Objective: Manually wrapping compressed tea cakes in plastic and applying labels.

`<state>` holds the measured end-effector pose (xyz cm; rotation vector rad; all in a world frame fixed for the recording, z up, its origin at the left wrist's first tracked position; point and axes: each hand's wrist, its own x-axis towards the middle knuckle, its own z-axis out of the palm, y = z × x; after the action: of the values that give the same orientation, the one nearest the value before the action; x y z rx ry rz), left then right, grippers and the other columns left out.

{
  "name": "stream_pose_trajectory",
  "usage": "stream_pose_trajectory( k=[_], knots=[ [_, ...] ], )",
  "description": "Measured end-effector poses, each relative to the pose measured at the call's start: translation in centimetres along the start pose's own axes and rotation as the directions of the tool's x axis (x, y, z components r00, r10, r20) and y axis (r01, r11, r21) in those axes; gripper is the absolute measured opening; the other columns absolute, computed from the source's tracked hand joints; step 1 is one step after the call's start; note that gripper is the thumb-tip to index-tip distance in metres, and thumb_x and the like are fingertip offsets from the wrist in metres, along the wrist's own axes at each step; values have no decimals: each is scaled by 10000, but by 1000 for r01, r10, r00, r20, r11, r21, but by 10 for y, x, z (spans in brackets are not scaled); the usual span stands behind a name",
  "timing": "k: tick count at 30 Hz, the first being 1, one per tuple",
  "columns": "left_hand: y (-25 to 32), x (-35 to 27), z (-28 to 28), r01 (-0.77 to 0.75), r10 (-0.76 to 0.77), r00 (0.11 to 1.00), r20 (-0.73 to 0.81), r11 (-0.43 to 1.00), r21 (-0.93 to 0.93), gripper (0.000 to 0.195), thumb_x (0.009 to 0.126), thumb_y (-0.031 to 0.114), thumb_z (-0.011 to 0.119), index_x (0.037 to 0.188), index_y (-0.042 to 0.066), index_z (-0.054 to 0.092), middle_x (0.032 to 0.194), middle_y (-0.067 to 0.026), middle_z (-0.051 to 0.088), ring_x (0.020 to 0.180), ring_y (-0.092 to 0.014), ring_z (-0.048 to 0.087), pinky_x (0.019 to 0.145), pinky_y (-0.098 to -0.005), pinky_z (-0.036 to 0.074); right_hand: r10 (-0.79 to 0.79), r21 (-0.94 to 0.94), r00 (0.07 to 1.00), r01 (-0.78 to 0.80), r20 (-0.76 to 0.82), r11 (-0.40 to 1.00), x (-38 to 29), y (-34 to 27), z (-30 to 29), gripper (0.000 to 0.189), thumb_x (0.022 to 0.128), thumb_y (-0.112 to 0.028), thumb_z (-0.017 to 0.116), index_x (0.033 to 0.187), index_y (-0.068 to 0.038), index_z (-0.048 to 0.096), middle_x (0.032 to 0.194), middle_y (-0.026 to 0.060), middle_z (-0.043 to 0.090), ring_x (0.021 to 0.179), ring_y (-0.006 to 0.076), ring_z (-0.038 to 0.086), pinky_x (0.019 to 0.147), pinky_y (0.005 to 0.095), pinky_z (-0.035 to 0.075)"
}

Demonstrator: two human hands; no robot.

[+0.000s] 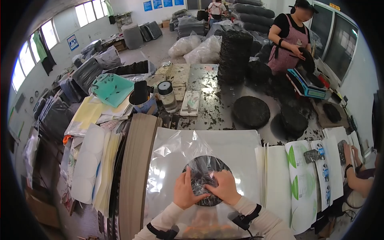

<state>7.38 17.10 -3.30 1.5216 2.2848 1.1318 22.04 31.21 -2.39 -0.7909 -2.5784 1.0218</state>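
A round black cake (pixel 207 199), apparently dried seaweed, lies in a clear plastic bag (pixel 195 141) on a stack of glossy clear plastic sheets (pixel 168 186) in front of me. My left hand (pixel 187 189) is on the cake's left side, fingers up along its edge and thumb across its lower front. From the right, my right hand (pixel 223 184) presses on the cake, gathering crinkled film with thumb and fingers. Both hands hold the wrapped cake between them. The bag's loose end spreads beyond the cake, away from me. Part of the cake is hidden under my hands.
Card strips (pixel 136 168) border the sheets on the left; printed label sheets (pixel 301 186) on the right. Beyond are a lidded jar (pixel 168 97), bare black cakes (pixel 251 111) and a tall cake stack (pixel 235 57). One person holds a cake over a scale (pixel 306 85); another's hands (pixel 349 154) work far right.
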Motion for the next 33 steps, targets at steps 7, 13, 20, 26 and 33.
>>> stream_pose_trajectory(
  k=[7,13,20,26,33],
  knots=[
    [1,42,-25,-386,340,922,187,845,371,958,617,578,891,1295,-25,585,1382,-192,544,1310,-399,497,1103,-509,386,-486,58,864,496,-129,866,36,14,-3,465,672,-244,822,1033,-51,602,1022,149,604,963,350,618,864,473,497],
    [-33,35,3,-219,204,930,307,975,17,730,575,524,934,1013,53,588,1176,-177,672,1220,-427,564,1096,-520,406,-376,-236,894,321,-243,917,25,3,-8,531,746,-284,794,1146,-5,584,978,151,616,1022,383,581,858,483,483],
    [-23,47,-1,-369,353,918,181,927,67,888,601,498,918,1264,10,587,1271,-170,615,1329,-391,513,1136,-520,370,-311,90,950,308,24,947,22,17,2,531,873,-397,744,1140,25,564,1184,255,574,1061,421,569,929,464,465],
    [-7,33,23,-339,341,925,166,940,-38,575,805,178,688,1344,11,577,1425,-171,550,1370,-378,478,1168,-508,343,-155,89,841,233,-519,968,19,-9,46,528,994,-309,605,1361,56,501,1297,240,587,1200,410,566,1032,449,457],
    [5,30,30,-312,272,924,268,943,119,619,770,230,667,1345,13,596,1465,-189,513,1414,-372,419,1201,-523,284,-51,-32,840,40,-541,999,-31,-24,38,328,984,-170,597,1266,-12,650,1269,207,656,1216,389,604,1044,449,477]
  ],
)
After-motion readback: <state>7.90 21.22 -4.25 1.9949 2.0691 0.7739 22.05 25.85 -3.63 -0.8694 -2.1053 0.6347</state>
